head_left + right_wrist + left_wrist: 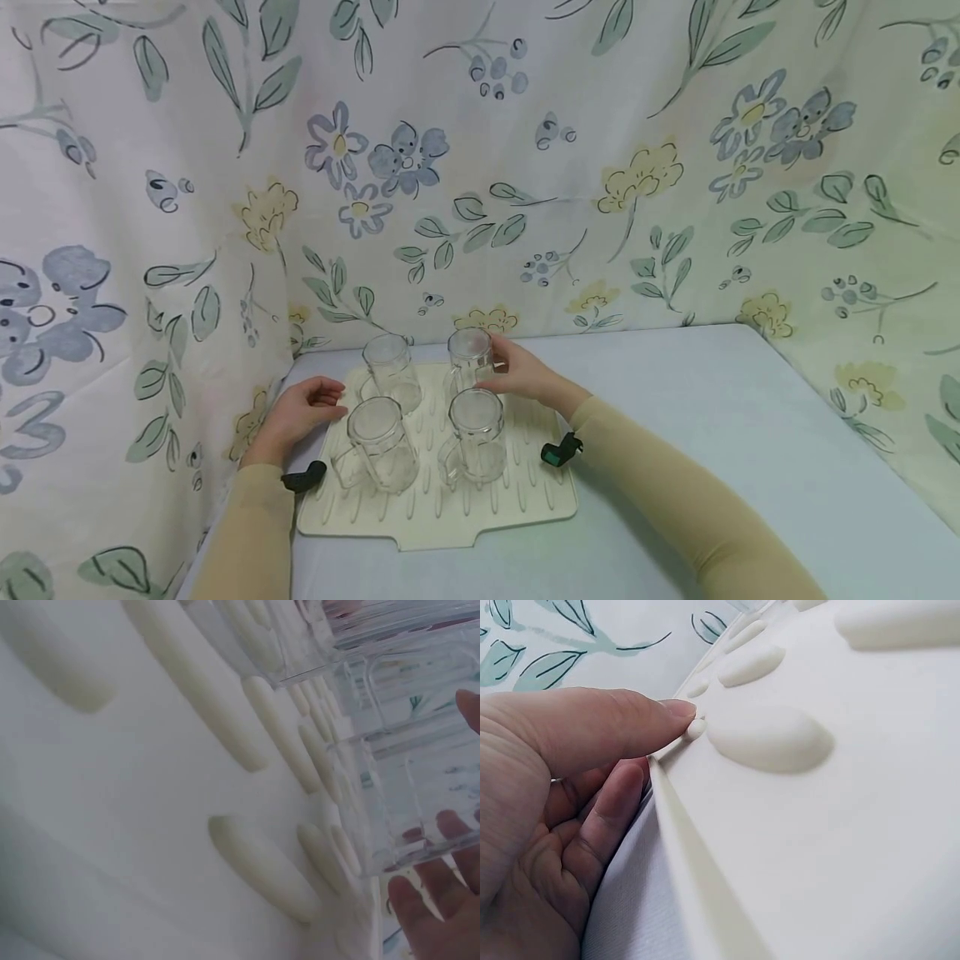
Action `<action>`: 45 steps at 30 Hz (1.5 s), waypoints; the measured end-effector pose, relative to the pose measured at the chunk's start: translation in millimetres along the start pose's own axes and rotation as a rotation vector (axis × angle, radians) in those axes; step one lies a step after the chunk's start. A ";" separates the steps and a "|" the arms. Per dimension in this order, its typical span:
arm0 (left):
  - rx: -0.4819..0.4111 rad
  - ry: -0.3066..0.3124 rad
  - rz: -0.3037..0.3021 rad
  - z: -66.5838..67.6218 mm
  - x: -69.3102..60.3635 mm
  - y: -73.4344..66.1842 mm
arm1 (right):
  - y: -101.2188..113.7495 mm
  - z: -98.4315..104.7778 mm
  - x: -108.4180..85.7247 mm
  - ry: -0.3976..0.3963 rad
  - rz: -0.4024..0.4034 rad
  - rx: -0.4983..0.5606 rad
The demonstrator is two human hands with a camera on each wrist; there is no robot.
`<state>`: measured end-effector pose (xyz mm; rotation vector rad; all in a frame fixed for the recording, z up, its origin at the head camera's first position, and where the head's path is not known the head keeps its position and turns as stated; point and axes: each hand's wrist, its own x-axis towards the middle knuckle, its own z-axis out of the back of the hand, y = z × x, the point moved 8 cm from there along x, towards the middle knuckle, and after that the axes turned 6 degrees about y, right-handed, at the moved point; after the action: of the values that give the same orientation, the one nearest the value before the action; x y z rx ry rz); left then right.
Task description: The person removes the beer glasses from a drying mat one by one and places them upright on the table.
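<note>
Four clear glass mugs stand upside or upright, I cannot tell which, on a cream ribbed drying mat (442, 525). My right hand (525, 375) holds the far right mug (468, 354), its thumb on the near side and its fingers around the far side. Through the glass (420, 780) in the right wrist view, some fingertips show. The near right mug (480, 437) is just in front of that hand. My left hand (300, 412) pinches the mat's left edge, thumb (652, 724) on top and the other fingers curled beside and below the rim.
The far left mug (392, 375) and near left mug (382, 446) stand on the mat, handles toward the left. A white-covered table (675, 400) lies under everything. Floral curtains (525, 167) hang behind and at both sides. Each wrist carries a black camera strap (303, 477).
</note>
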<state>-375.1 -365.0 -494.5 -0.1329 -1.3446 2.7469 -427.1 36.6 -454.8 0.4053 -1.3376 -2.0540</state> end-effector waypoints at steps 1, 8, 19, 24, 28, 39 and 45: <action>0.001 -0.001 0.001 0.6 -0.4 -0.1 | -0.3 -0.7 0.6 -0.003 -0.005 -0.007; -0.004 -0.010 -0.003 3.0 -1.5 1.0 | -2.8 -5.1 3.2 -0.030 -0.051 -0.033; -0.008 -0.006 0.028 -2.0 -7.7 11.2 | -14.1 -8.6 4.5 -0.066 -0.074 -0.084; 0.000 -0.008 0.042 -3.1 -7.6 13.0 | -8.9 -3.2 -0.7 -0.094 -0.101 -0.045; 0.014 -0.014 0.046 -1.5 -6.0 14.3 | 1.3 3.9 -2.9 -0.118 -0.093 -0.043; 0.027 -0.015 0.030 -0.8 -3.9 6.0 | 30.2 27.0 -8.5 -0.152 -0.008 -0.029; 0.017 -0.014 0.028 -0.1 -1.1 3.8 | 55.5 39.9 -15.9 -0.171 0.051 0.009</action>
<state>-374.1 -367.4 -497.6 -0.1322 -1.3321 2.7867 -418.7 59.9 -389.0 0.2005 -1.4428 -2.0794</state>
